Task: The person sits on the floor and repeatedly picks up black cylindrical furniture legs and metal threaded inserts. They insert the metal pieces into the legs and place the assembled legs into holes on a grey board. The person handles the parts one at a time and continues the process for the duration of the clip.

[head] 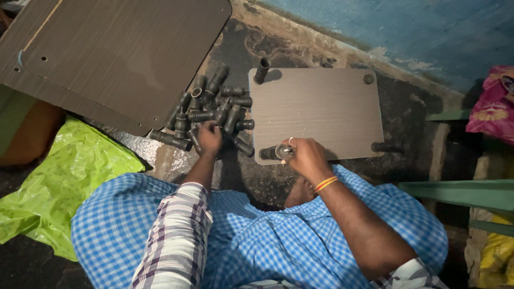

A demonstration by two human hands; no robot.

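Observation:
A small grey wood-grain board (316,109) lies on the dark floor in front of me, with short black legs at its corners. One leg (262,70) stands at the far left corner, another (384,146) sticks out at the near right. My right hand (306,157) grips the black leg (270,153) at the near left corner. My left hand (209,138) rests on a heap of several black tube-shaped legs (214,109) just left of the board, fingers curled over them; whether it grips one is hidden.
A stack of larger dark wood-grain boards (118,53) lies at the upper left. A green plastic sheet (59,182) covers the floor on the left. A blue wall (407,32) runs behind, and a green bench frame (460,192) and pink cloth (492,104) stand on the right.

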